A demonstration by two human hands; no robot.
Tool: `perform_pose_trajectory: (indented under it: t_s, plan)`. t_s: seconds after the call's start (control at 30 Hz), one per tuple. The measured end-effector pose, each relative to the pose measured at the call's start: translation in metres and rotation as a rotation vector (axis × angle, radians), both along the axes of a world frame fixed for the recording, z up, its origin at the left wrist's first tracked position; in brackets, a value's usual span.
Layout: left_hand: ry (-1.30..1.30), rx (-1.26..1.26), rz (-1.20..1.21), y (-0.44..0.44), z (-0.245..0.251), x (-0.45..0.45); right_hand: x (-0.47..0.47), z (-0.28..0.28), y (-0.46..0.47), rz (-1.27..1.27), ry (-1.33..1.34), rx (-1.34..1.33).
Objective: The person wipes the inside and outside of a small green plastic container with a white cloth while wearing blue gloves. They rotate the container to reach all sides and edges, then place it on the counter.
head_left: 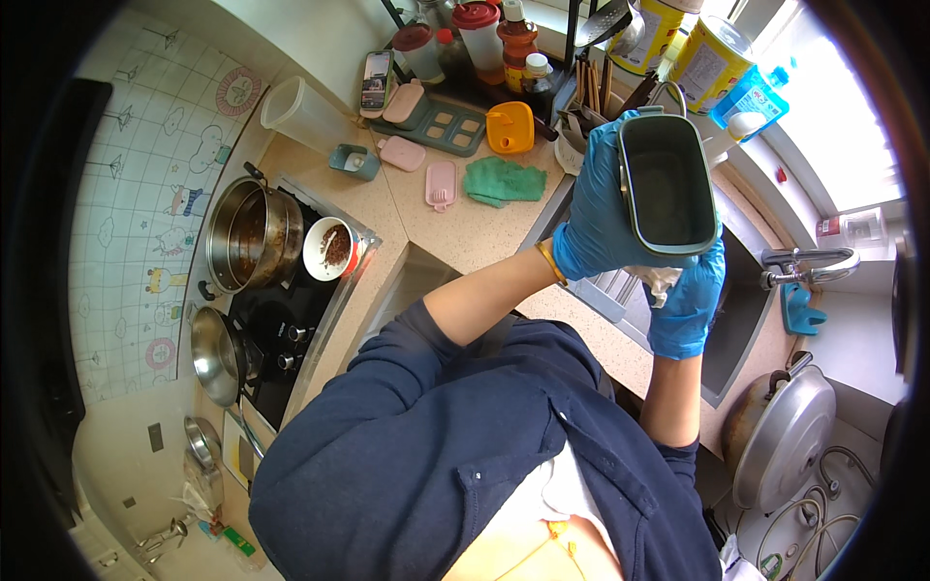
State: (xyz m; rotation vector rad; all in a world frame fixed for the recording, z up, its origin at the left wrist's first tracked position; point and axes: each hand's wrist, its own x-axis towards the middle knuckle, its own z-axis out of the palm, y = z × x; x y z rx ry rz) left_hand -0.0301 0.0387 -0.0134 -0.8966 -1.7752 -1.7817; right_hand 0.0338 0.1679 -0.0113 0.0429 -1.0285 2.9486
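My left hand [592, 210], in a blue glove, grips a deep rectangular dark grey-green container [670, 185] by its side, its open top tilted towards me. My right hand [686, 305], gloved the same way, is below and behind the container. A crumpled off-white cloth [657, 282] shows between that hand and the container's lower side. The right fingers are partly hidden behind the container. Both hands are above the sink [752, 327]. A green cloth [505, 180] lies on the counter to the left.
A pot [254, 234], a pan [218, 356] and a bowl with dark bits [327, 249] are at the stove [280, 327]. Pink lids [441, 183], a grey tray [436, 129] and a yellow lid [510, 127] lie behind. The faucet [810, 266] is right; a large lidded pan [785, 436] stands nearer.
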Motion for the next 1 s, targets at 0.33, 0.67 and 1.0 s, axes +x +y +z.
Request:
perform_pose_trajectory:
  t_s: [0.33,0.67,1.0]
  plan:
    - [0.102,-0.039,0.063,-0.005,0.004,-0.009,-0.001,-0.007,-0.001,-0.113,-0.001,0.390]
    - [0.096,0.025,0.058,-0.022,-0.004,-0.031,0.014,0.003,-0.010,0.050,-0.213,-0.117]
    - [0.049,-0.095,-0.001,-0.007,0.005,0.028,-0.009,0.009,0.011,-0.077,-0.085,0.277]
